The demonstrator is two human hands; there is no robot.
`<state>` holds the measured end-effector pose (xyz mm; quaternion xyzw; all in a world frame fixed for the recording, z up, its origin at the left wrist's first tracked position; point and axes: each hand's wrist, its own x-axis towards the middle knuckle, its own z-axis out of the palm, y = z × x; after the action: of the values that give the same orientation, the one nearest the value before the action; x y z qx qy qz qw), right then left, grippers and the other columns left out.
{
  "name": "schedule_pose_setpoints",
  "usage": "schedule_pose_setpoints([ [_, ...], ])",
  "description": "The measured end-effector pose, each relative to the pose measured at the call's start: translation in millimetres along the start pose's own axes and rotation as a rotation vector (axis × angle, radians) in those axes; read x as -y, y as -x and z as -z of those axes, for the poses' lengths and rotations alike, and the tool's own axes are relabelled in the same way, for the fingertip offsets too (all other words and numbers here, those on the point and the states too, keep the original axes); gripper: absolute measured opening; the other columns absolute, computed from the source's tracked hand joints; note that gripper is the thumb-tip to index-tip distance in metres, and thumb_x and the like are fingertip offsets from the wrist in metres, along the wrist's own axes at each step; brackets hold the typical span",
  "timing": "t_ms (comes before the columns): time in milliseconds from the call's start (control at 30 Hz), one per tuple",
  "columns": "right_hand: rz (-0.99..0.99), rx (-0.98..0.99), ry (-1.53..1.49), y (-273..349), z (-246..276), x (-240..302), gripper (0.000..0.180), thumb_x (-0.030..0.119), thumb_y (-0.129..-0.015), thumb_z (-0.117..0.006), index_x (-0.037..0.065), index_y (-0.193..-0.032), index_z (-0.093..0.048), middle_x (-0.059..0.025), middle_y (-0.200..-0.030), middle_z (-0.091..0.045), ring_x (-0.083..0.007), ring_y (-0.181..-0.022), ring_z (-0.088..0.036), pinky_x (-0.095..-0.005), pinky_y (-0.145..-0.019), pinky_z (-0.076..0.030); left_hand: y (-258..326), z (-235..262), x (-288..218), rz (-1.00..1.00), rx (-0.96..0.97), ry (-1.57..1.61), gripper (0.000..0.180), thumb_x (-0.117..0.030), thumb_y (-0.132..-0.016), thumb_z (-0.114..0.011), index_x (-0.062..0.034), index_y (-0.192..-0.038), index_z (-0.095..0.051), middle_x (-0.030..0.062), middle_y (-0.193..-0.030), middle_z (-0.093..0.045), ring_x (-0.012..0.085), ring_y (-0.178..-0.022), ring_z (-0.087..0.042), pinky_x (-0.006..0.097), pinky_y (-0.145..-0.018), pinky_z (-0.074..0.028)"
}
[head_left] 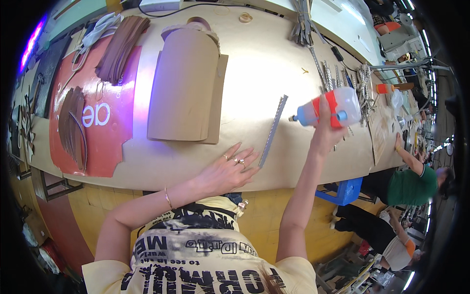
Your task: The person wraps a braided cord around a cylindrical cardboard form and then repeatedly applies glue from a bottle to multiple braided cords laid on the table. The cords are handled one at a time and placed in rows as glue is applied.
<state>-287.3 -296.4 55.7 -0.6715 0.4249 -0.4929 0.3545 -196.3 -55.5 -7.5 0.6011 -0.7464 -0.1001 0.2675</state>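
My right hand (323, 132) is wrapped round a squeeze bottle (346, 105) with a red band and a pale blue top. The bottle lies nearly sideways above the table, its dark nozzle tip pointing left. Below and left of that tip, a narrow grey strip (274, 130) with a light patterned edge lies slantwise on the brown paper cover. My left hand (231, 168) rests flat on the paper, fingers spread, with rings on them. Its fingertips are by the strip's near end; whether they touch it I cannot tell.
Left of centre sits a curved brown cardboard piece (183, 88). Brown strips (122, 49) lie on a red sheet (110, 147) at the left. Bundled grey strips (302, 29) are at the back. A blue stool (345, 191) stands below the table edge; a person in green (413, 181) works at right.
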Motion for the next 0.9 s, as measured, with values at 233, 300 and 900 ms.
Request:
schedule_pose_setpoints([
  [233, -0.138, -0.104, -0.240, -30, -29, -3, 0.037, 0.028, -0.081, -0.079, -0.001, -0.099, -0.065, -0.0061, -0.084, -0.064, -0.0116, -0.062, -0.061, -0.0237, -0.046, -0.048, 2, 1, -1, 0.016, -0.021, 0.022, 0.035, -0.030, -0.090, -0.062, -0.0081, -0.118, -0.061, 0.0155, -0.136, -0.051, 0.0296, -0.130, -0.046, 0.051, -0.111, -0.033],
  [300, -0.216, -0.123, -0.297, -31, -30, -7, 0.033, 0.027, -0.081, -0.079, 0.001, -0.096, -0.066, -0.0041, -0.081, -0.063, -0.0102, -0.057, -0.058, -0.0219, -0.043, -0.044, 2, 1, -1, 0.006, -0.023, 0.001, 0.036, -0.030, -0.090, -0.062, -0.0085, -0.118, -0.061, 0.0147, -0.135, -0.052, 0.0290, -0.130, -0.046, 0.051, -0.111, -0.033],
  [900, 0.106, -0.101, -0.093, -26, -43, -19, 0.032, 0.020, -0.081, -0.081, -0.005, -0.096, -0.068, -0.0091, -0.091, -0.069, -0.0150, -0.076, -0.066, -0.0310, -0.070, -0.056, 3, 0, 0, 0.022, -0.001, 0.010, 0.039, -0.032, -0.089, -0.063, -0.0091, -0.121, -0.060, 0.0132, -0.136, -0.050, 0.0273, -0.132, -0.043, 0.049, -0.112, -0.031],
])
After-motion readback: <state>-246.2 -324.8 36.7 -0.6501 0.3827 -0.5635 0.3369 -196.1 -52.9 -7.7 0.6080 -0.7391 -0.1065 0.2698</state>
